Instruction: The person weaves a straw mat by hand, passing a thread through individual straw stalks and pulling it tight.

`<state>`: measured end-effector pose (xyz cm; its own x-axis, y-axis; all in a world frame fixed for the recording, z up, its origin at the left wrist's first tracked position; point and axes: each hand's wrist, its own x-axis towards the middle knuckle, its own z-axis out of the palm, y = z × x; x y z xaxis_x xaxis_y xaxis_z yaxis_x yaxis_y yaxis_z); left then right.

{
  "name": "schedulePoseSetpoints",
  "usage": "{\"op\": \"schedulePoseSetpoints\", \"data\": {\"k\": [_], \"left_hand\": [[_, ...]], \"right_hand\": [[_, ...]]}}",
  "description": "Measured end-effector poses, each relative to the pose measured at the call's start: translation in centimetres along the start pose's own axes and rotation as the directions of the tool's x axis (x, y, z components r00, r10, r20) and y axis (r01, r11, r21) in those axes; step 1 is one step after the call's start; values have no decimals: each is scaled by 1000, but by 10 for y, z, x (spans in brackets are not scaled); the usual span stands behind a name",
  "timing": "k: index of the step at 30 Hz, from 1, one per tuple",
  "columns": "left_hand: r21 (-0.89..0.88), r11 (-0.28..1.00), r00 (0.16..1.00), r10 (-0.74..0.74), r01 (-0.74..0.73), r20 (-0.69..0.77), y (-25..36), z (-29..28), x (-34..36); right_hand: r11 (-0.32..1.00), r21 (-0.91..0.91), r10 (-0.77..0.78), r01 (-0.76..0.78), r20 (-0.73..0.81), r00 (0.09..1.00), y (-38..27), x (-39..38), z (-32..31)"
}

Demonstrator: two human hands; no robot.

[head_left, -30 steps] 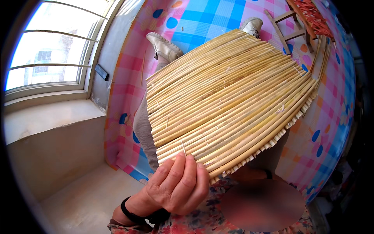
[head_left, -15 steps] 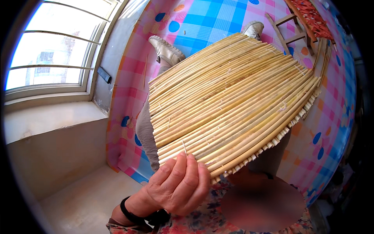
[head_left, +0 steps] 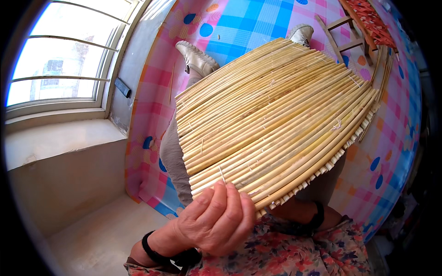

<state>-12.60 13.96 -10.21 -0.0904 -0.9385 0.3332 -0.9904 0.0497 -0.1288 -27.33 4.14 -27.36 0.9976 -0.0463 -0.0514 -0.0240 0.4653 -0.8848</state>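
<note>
Head view: I look down past my knees at a floor covered by a checked mat (head_left: pixel 239 23) in pink and blue with coloured dots, spread beside a pale wall and a deep concrete sill (head_left: pixel 60 142) under a barred window (head_left: pixel 60 60). A small wooden stool (head_left: pixel 343 32) with a red patterned seat stands at the far end of the mat, and a few loose reeds (head_left: pixel 384 69) lie just beside it. My two pale shoes (head_left: pixel 195 55) show beyond the work, toes pointing away from me.

Across my lap lies a reed mat (head_left: pixel 276 124), a broad panel of yellow stalks laid side by side. Its stalks run from lower left to upper right, fanning slightly, so the long axis points away from me toward the stool. The cut ends make a ragged edge along the lower right side, and the near corner sits just in front of my left hand (head_left: pixel 216 221).

My left hand is curled closed at that near edge, fingers (head_left: pixel 230 202) bent and pinching a thin sliver (head_left: pixel 221 175) that sticks up from the stalks. A dark band (head_left: pixel 165 250) circles that wrist. My right hand is hidden under the reed mat; only the forearm with a dark band (head_left: pixel 317 216) shows, so I cannot tell how it is held.
</note>
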Motion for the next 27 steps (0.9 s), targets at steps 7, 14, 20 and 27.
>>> {"op": "schedulePoseSetpoints", "data": {"k": [7, 14, 20, 27], "left_hand": [[45, 999, 1000, -30, 30, -2, 5, 0, -2], [47, 997, 998, -53, 54, -24, 8, 1, -3], [40, 998, 999, -40, 40, -4, 9, 3, -5], [29, 999, 999, -21, 22, -36, 7, 6, -3]], "right_hand": [[1000, 17, -5, 5, -8, 1000, -5, -4, 2], [999, 53, -7, 8, -25, 1000, -13, -8, 4], [968, -244, -50, 52, 18, 999, -31, -5, 4], [920, -387, -116, 66, -108, 987, -52, 7, 7]]}}
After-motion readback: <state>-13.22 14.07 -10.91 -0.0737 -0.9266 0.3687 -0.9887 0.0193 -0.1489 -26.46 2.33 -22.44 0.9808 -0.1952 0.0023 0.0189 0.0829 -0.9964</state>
